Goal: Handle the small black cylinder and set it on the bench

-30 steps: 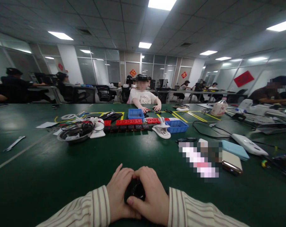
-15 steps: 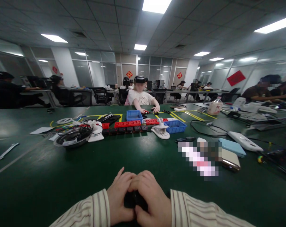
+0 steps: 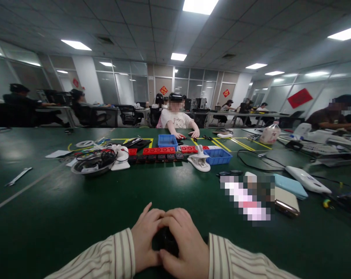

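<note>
Close to me at the bottom of the view, my left hand (image 3: 148, 240) and my right hand (image 3: 184, 240) are curled together around a black rounded object (image 3: 170, 242). It has a smooth, dark surface and looks much like a computer mouse, though the fingers cover most of it. My right fingers arch over its top, overlapping the left fingertips, with the right thumb along its near side. The left fingers and thumb close round its left side. Green tabletop (image 3: 85, 217) lies beneath both hands.
Red and black socket blocks (image 3: 159, 151) stretch across mid-table between two blue bins (image 3: 168, 141) (image 3: 218, 156). A white clamp (image 3: 199, 161) and a metal bowl of cables (image 3: 92, 167) stand nearby. At right lie a blue case (image 3: 291, 186) and a cream case (image 3: 286, 201). A person (image 3: 177, 120) sits opposite.
My view has turned slightly left, so the table's things appear further right. Both hands keep hold of the black object, and slightly more of its rounded surface shows between them.
</note>
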Tool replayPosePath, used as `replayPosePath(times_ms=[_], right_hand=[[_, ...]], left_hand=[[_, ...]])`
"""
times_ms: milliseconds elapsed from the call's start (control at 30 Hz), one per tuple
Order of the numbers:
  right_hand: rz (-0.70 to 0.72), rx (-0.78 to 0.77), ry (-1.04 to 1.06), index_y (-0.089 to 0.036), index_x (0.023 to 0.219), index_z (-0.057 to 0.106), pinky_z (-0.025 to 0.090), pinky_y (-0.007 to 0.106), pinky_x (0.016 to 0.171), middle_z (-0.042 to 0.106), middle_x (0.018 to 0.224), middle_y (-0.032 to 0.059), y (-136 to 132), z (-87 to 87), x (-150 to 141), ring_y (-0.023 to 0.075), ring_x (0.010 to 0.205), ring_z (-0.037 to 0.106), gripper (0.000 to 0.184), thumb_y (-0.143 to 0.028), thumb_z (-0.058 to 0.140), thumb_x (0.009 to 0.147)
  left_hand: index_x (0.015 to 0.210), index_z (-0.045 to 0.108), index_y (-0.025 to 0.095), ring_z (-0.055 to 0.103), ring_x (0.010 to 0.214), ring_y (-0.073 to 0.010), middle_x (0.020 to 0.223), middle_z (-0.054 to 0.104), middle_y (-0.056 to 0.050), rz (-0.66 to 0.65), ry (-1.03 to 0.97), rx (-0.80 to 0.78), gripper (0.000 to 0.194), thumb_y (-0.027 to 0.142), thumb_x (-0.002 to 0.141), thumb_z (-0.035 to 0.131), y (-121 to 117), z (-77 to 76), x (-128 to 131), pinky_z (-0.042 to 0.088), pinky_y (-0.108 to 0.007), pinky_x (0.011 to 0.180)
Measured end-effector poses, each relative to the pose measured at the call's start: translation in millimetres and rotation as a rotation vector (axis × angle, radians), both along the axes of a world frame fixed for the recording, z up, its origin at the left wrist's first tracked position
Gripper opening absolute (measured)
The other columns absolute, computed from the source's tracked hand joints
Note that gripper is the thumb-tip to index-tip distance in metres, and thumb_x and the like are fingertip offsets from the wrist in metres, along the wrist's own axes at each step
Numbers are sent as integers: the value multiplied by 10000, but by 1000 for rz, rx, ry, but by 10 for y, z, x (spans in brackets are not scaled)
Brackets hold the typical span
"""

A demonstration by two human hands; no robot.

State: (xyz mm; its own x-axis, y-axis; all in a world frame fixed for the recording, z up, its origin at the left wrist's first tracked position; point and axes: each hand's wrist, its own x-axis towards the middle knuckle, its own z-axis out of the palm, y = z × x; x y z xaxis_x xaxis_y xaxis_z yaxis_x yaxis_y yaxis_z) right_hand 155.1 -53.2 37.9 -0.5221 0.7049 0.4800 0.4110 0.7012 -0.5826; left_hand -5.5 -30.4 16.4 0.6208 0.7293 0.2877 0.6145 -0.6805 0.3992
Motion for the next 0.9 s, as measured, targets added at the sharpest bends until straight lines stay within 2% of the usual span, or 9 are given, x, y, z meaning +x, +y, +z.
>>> replayPosePath(times_ms=[100,167,267,367,467,600,667,800,900], right_hand=[[-85,-19,7,-165,911,482,333,354,787,497,928,53,9,-17,0,203,853,435,321,-318,603,656],[-158,-40,-36,-168,855,477,336,349,741,491,870,43,21,-45,-16,199,802,428,317,-367,625,659],[-180,-43,-87,-174,796,475,332,335,728,488,838,33,31,-65,-42,190,796,425,181,-257,580,674],[-59,17,-39,-175,828,488,329,336,775,492,861,33,23,-35,-43,183,838,432,201,-154,487,627],[-26,28,16,-174,881,489,330,344,795,495,893,39,11,3,-27,186,859,432,261,-177,478,620],[-164,-53,-27,-169,822,475,335,347,746,491,857,38,9,-3,-25,193,808,423,225,-277,582,656],[-197,-76,-61,-169,789,475,333,345,732,490,835,36,12,-19,-30,192,794,421,199,-273,591,667],[-74,-15,-22,-170,815,499,331,347,773,512,865,43,16,-22,-18,191,837,436,172,-175,502,643],[29,22,36,-167,903,512,328,352,811,528,926,55,22,-1,2,193,879,446,279,-174,474,627]], left_hand=[[1019,480,207,516,994,-276,1011,556,-59,63,-31,38,518,404,560,619,-25,12,0,206,-589,991],[992,485,196,521,976,-282,987,561,-64,103,-43,40,542,442,535,639,-37,9,6,216,-590,986],[841,530,194,549,885,-238,882,559,-30,114,-11,-9,377,351,518,646,-38,-6,12,203,-565,1001],[793,556,204,559,843,-206,833,555,-6,81,16,-60,279,257,524,607,-28,-2,10,167,-550,1018],[877,549,206,555,890,-228,873,568,-25,60,19,-69,365,233,515,585,-29,37,14,157,-575,1010],[927,514,180,532,941,-265,943,566,-65,79,-8,-53,485,353,500,666,-40,82,31,181,-589,997],[875,528,179,540,903,-256,898,566,-51,79,8,-53,452,378,501,684,-39,82,40,185,-583,999],[812,557,193,559,830,-213,834,562,-21,59,51,-33,297,270,532,617,-37,52,55,170,-570,1007],[890,547,203,556,878,-226,891,568,-36,66,24,7,392,252,503,595,-49,31,59,169,-577,1000]])
